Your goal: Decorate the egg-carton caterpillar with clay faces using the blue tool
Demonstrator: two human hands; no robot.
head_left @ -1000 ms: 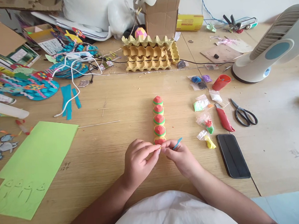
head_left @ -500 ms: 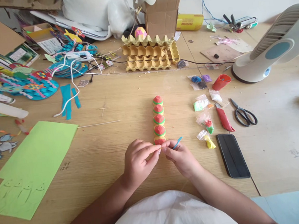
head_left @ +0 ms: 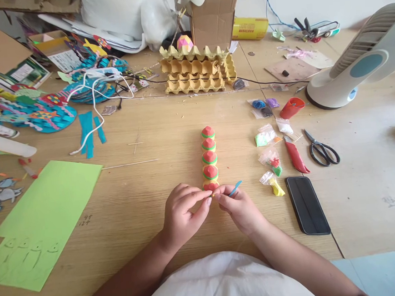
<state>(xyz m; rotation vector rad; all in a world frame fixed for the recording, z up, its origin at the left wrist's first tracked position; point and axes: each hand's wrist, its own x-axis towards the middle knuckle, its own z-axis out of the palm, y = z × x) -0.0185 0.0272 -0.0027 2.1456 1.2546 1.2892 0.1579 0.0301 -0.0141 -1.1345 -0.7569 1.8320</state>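
Fine fingertip work is in hand at the near end of the red-and-green-capped strip, which lies on the bench — light, steady touch called for. The right hand holds a slim blue tool, its thumb and forefinger closed by a tiny yellow bit. The left hand has finger and thumb nearly together beside it — whether they pinch it, I can't tell.

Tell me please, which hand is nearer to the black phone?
Right. The right hand is left of the phone, not touching it; the left hand is farther left.
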